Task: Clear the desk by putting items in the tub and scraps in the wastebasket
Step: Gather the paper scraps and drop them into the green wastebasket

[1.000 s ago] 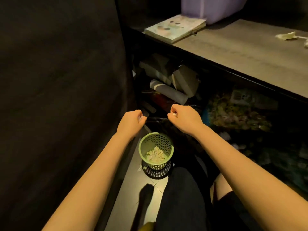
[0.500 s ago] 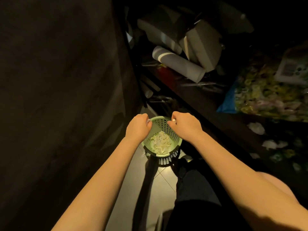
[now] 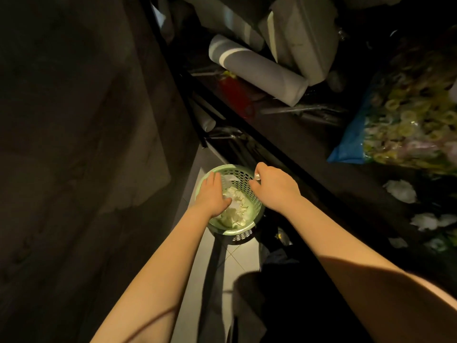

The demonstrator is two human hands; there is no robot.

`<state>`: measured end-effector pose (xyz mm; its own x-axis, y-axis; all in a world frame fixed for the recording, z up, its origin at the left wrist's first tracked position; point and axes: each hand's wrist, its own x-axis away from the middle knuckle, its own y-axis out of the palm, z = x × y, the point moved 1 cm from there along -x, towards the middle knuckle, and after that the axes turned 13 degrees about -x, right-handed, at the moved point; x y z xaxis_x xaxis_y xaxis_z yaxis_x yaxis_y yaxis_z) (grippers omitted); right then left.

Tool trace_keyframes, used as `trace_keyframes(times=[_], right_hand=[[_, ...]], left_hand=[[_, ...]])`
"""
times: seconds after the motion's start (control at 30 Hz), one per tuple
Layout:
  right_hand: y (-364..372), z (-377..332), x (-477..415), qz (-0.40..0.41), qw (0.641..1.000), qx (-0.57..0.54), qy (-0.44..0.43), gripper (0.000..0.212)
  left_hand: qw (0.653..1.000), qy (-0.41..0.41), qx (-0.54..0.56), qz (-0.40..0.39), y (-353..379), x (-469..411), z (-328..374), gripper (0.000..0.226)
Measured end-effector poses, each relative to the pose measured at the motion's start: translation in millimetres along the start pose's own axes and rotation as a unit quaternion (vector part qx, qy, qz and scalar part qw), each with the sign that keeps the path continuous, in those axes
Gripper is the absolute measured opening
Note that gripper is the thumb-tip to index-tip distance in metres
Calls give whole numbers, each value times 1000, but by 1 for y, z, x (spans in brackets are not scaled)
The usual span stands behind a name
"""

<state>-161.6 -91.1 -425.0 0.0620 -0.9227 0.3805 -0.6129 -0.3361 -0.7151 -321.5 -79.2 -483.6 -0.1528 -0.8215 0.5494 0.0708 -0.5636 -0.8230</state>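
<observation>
On the tiled floor, wastebasket [image 3: 249, 184]: pale green, perforated, holding white paper scraps [image 3: 235, 209].
Left hand [image 3: 214, 194]: flat, fingers spread above scraps.
Right hand [image 3: 274, 185]: pinching small white scrap [image 3: 257, 175] over rim.

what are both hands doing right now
left hand: open, flat over the green wastebasket, holding nothing
right hand: closed, pinching a small white scrap

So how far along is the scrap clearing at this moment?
Done: white scraps already pile inside the green wastebasket. In hand: the left hand is open over it; the right hand still pinches a small white bit. Left: crumpled white pieces lie under the desk; the desktop is out of view.
</observation>
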Motion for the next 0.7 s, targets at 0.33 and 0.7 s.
trace_keyframes(times=[0.33, 0.7], right_hand=[[33, 5, -35, -88, 996, 7, 20, 27], [96, -3, -69, -141, 990, 9, -7, 62]], left_hand=[[996, -2, -89, 8, -12, -1, -33, 58], [996, 7, -57, 66, -14, -2, -59, 55]])
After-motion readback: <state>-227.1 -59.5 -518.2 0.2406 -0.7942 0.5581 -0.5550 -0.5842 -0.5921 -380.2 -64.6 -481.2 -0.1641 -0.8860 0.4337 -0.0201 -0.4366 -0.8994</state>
